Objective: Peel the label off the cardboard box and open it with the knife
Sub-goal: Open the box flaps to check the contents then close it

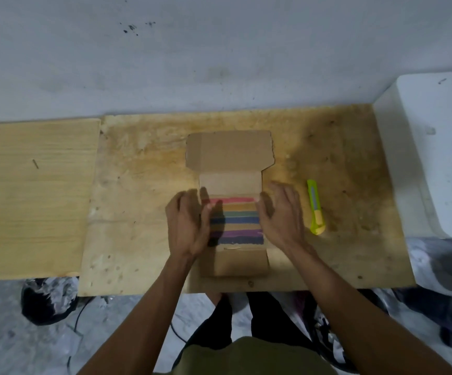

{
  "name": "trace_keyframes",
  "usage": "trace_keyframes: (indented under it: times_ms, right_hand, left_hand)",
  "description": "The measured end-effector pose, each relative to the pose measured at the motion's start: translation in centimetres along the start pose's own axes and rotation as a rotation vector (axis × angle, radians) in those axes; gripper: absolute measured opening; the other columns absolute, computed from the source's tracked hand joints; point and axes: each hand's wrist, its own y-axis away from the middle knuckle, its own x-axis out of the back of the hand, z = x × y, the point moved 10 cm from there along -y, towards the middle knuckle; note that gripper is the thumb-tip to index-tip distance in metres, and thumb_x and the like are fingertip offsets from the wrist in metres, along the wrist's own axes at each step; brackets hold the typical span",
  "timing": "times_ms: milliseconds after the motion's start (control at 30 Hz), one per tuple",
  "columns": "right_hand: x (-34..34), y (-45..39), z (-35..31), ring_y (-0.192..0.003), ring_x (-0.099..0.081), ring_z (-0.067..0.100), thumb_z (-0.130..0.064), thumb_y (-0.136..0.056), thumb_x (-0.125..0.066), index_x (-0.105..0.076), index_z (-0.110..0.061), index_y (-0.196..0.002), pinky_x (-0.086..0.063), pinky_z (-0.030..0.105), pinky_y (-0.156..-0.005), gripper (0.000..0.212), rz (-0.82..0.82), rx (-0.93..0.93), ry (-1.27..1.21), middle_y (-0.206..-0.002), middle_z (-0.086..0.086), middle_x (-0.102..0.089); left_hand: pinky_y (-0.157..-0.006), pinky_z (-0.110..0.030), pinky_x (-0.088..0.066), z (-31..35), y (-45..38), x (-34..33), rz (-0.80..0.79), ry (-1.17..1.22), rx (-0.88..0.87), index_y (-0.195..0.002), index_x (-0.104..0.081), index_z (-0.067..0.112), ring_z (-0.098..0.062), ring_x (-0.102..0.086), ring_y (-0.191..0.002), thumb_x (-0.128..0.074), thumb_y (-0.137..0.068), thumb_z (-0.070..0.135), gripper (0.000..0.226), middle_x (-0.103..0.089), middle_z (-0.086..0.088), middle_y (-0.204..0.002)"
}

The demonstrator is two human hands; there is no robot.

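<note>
Cardboard box (231, 209) lies open on the stained plywood board (138, 198), its lid (230, 151) folded flat on the far side and bands of colour (237, 220) showing inside. We flank it with both hands: our left hand (188, 226) rests against its left wall, fingers loose and spread, and our right hand (281, 215) against its right wall, thumb at the rim. Neither hand is clenched; each lies slack against the cardboard, cupping the box without lifting it. The motion blur makes it hard to tell how firmly the fingertips press.

Just outside our right hand, on the board, lies the green and yellow knife (315, 208), untouched, its length running away from us. We cannot make out any label on the box, nor whether the blade is out.

We judge the opening done and the task near its end. The box looks light and thin-walled: stiff enough along its folds, but likely to buckle if squeezed at mid-wall. The best hold is where our hands now sit, low on the two side walls, palms flat, pressing inward only lightly. The front flap (239, 262), nearest us between our wrists, would bend under a pull. The coloured filling looks soft; we cannot say what it is.
</note>
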Motion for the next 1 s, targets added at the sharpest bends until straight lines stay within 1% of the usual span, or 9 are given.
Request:
trace_keyframes:
  times_ms: [133, 233, 300, 500, 633, 733, 767, 867, 1000]
  right_hand:
    - [0.9, -5.9, 0.1, -0.120, -0.049, 0.030, -0.037, -0.096, -0.052, -0.048, -0.012, -0.134, -0.039, 0.031, -0.094, 0.046, 0.027, -0.160, -0.138, -0.130, 0.012, -0.054]
    - [-0.1, -9.1, 1.3, -0.127, -0.046, 0.030, -0.036, -0.097, -0.049, -0.039, -0.011, -0.142, -0.037, 0.034, -0.103, 0.052, -0.032, -0.334, -0.200, -0.139, 0.013, -0.051]
    - [-1.2, -10.5, 2.3, -0.127, -0.048, 0.029, -0.041, -0.097, -0.048, -0.035, -0.015, -0.145, -0.040, 0.038, -0.106, 0.056, -0.059, -0.444, -0.287, -0.138, 0.010, -0.054]
    - [-2.5, -12.3, 2.9, -0.100, -0.059, 0.017, -0.048, -0.097, -0.042, -0.055, -0.021, -0.125, -0.051, 0.034, -0.088, 0.041, -0.076, -0.626, -0.542, -0.114, -0.003, -0.062]
    - [-5.5, -13.4, 5.2, -0.114, -0.061, 0.026, -0.087, -0.065, -0.031, -0.054, -0.030, -0.130, -0.051, 0.049, -0.097, 0.090, -0.144, -0.736, -0.722, -0.129, 0.001, -0.062]
    - [-5.3, -13.2, 5.2, -0.118, -0.059, 0.028, -0.090, -0.062, -0.026, -0.051, -0.031, -0.134, -0.049, 0.052, -0.099, 0.097, -0.154, -0.782, -0.776, -0.132, 0.001, -0.060]
    - [-4.3, -12.6, 4.1, -0.117, -0.059, 0.028, -0.089, -0.066, -0.026, -0.050, -0.030, -0.135, -0.050, 0.052, -0.098, 0.094, -0.160, -0.802, -0.796, -0.132, 0.002, -0.060]
    - [-2.4, -11.3, 1.4, -0.109, -0.062, 0.026, -0.079, -0.084, -0.025, -0.053, -0.028, -0.133, -0.054, 0.048, -0.093, 0.076, -0.195, -0.813, -0.861, -0.125, 0.002, -0.063]
    - [-1.2, -10.1, 0.8, -0.110, -0.060, 0.025, -0.069, -0.093, -0.022, -0.051, -0.028, -0.134, -0.051, 0.049, -0.096, 0.065, -0.228, -0.803, -0.874, -0.127, 0.000, -0.060]
  left_hand:
    - [-0.105, -0.035, -0.034, 0.0, -5.6, 0.2, 0.074, 0.090, 0.162, -0.144, -0.041, 0.008, -0.033, -0.039, -0.135, -0.051, -0.098, 0.042, 0.058, -0.044, -0.018, -0.146]
    - [-0.109, -0.043, -0.039, -0.7, -9.0, -0.5, 0.073, 0.194, 0.319, -0.149, -0.035, 0.010, -0.033, -0.041, -0.137, -0.050, -0.099, 0.040, 0.060, -0.041, -0.016, -0.151]
    - [-0.108, -0.039, -0.042, -1.4, -10.7, -1.5, 0.051, 0.288, 0.455, -0.151, -0.032, 0.012, -0.030, -0.047, -0.134, -0.049, -0.101, 0.035, 0.057, -0.047, -0.012, -0.148]
    - [-0.103, -0.047, -0.049, -3.1, -13.8, -2.7, 0.067, 0.420, 0.653, -0.140, -0.051, 0.013, -0.034, -0.055, -0.123, -0.047, -0.101, 0.037, 0.047, -0.058, -0.014, -0.136]
    - [-0.082, -0.039, -0.053, -3.8, -14.4, -3.5, 0.054, 0.602, 0.734, -0.123, -0.065, 0.012, -0.034, -0.065, -0.106, -0.048, -0.098, 0.038, 0.040, -0.070, -0.012, -0.111]
    - [-0.080, -0.038, -0.049, -3.3, -14.3, -3.5, 0.058, 0.697, 0.723, -0.093, -0.067, 0.011, -0.032, -0.064, -0.103, -0.043, -0.102, 0.037, 0.037, -0.066, -0.007, -0.091]
    - [-0.083, -0.037, -0.048, -2.8, -14.0, -3.4, 0.056, 0.734, 0.734, -0.094, -0.065, 0.011, -0.030, -0.062, -0.103, -0.041, -0.103, 0.040, 0.039, -0.064, -0.006, -0.092]
    - [-0.100, -0.047, -0.049, -2.4, -13.1, -3.0, 0.036, 0.771, 0.801, -0.139, -0.046, 0.006, -0.034, -0.056, -0.116, -0.035, -0.101, 0.054, 0.063, -0.058, -0.014, -0.126]
    - [-0.103, -0.053, -0.045, -2.1, -12.0, -1.9, 0.009, 0.817, 0.835, -0.150, -0.031, 0.012, -0.036, -0.049, -0.125, -0.032, -0.099, 0.061, 0.071, -0.048, -0.014, -0.142]
